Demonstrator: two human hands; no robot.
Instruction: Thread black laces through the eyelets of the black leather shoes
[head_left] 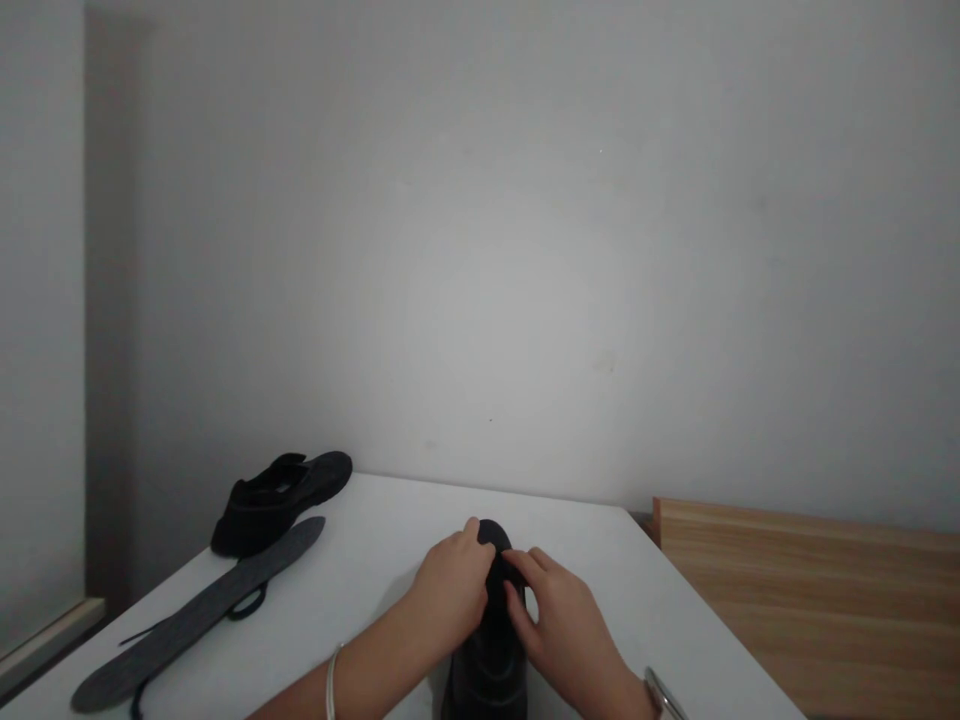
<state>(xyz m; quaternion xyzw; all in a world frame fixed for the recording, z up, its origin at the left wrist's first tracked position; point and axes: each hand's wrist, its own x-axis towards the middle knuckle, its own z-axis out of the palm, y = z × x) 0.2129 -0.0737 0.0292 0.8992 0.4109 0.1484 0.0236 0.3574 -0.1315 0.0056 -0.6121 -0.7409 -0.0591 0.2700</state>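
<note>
A black shoe [491,675] stands at the near middle of the white table, its far end pointing away from me. My left hand [454,580] is closed on the left side of the shoe's upper, with the fingers curled over it. From the right, my right hand [555,605] grips the same part with bent fingers and thumb. Both hands cover much of the shoe's opening, so what exactly the fingertips pinch is hidden.
A second black shoe [281,500] sits at the table's far left. Grey insoles [202,615] lie before it, with a black shoelace [251,603] partly under them. The white table [360,620] meets a grey wall behind. A wooden board [810,600] stands at right.
</note>
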